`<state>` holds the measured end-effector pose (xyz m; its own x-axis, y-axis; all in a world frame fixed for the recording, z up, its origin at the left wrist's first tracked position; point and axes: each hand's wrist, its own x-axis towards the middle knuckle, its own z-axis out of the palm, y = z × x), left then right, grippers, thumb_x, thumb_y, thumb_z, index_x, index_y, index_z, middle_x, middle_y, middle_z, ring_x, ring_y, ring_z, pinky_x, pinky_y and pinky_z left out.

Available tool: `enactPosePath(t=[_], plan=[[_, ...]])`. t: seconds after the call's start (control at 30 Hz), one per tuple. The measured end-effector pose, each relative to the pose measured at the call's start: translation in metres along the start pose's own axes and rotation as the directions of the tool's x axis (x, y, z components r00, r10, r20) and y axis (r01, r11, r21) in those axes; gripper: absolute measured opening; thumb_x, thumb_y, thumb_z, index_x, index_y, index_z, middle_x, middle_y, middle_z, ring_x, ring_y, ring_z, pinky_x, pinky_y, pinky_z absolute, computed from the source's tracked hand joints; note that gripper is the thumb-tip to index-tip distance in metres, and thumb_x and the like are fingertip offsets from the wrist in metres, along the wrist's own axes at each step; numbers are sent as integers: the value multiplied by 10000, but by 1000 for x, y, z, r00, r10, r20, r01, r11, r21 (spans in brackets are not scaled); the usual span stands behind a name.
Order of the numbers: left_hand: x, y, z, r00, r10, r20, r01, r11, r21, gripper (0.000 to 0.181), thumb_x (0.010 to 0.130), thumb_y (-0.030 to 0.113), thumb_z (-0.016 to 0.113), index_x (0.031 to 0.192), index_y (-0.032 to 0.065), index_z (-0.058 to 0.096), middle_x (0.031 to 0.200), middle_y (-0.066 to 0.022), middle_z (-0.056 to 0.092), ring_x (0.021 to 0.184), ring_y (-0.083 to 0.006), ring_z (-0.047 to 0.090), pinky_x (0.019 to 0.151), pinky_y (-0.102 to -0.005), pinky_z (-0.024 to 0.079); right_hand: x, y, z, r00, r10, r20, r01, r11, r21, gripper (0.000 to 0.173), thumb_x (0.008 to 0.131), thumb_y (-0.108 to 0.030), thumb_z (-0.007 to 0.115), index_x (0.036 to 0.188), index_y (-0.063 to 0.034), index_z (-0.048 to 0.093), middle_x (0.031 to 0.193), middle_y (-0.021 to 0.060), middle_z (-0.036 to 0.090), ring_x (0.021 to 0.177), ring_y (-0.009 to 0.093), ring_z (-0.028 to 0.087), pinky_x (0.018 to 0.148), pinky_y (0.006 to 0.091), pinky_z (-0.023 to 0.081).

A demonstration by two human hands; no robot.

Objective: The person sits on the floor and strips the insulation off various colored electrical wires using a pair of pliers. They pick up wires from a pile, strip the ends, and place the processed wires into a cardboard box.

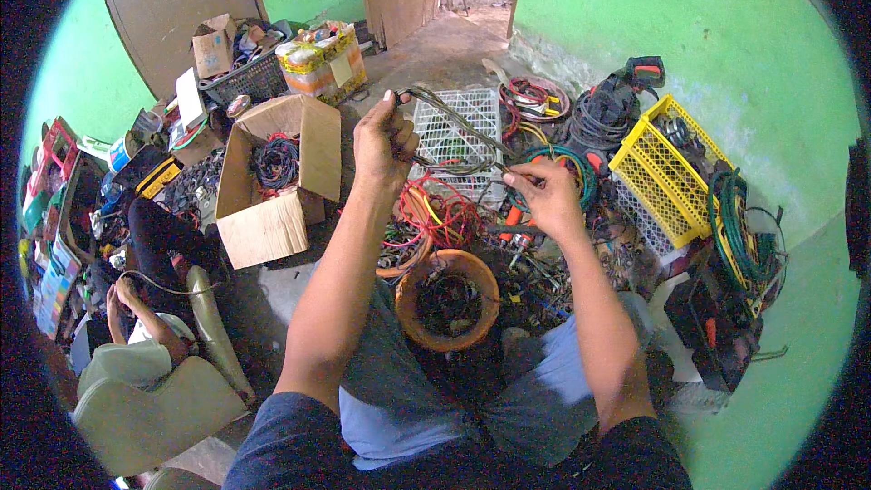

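Note:
A looped bundle of dark cable [459, 124] is stretched between my two hands, raised in front of me. My left hand [386, 139] grips the far end of the loop, thumb up. Between thumb and fingers, my right hand [550, 196] pinches the cable at its nearer end. Below the loop is a white plastic crate [459, 109] with a grid top. A tangle of red and yellow wire [442, 214] lies under my hands. Between my knees stands an orange plastic pot [446, 339] with dark scraps in it.
An open cardboard box [262, 231] at left holds coiled wire [277, 160]. To the right stands a yellow plastic crate [660, 180] beside green coiled cable [728, 218]. Another person [146, 333] sits at far left, holding a cable. Tools and scrap cover the floor near the pot.

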<state>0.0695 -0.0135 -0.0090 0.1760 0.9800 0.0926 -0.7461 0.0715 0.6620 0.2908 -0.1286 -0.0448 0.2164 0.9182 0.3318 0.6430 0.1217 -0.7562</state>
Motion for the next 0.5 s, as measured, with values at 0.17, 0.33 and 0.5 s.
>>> enactPosePath(t=[0.17, 0.33, 0.5], plan=[[-1, -5, 4, 999, 40, -11, -38, 985, 167, 202, 947, 216, 560, 912, 18, 585, 549, 64, 277, 441, -62, 238, 411, -249, 186, -1, 3, -5, 949, -263, -174, 256, 965, -63, 188, 782, -182, 745, 914, -55, 704, 931, 117, 627, 979, 273, 594, 911, 365, 435], [-6, -12, 7, 999, 34, 36, -41, 977, 211, 196, 938, 214, 575, 912, 19, 584, 555, 66, 304, 437, -55, 262, 408, -241, 206, -2, 11, -2, 995, -43, -93, 80, 889, 452, 176, 830, -160, 700, 913, -6, 676, 959, 103, 659, 929, 214, 615, 869, 329, 459], [-9, -15, 9, 999, 6, 35, -14, 974, 226, 177, 932, 204, 576, 914, 28, 587, 549, 71, 300, 436, -52, 267, 407, -235, 216, -4, 1, -1, 975, 199, 102, -198, 557, 807, 183, 884, -90, 642, 1000, 49, 613, 944, 90, 657, 669, 157, 637, 635, 229, 494]])
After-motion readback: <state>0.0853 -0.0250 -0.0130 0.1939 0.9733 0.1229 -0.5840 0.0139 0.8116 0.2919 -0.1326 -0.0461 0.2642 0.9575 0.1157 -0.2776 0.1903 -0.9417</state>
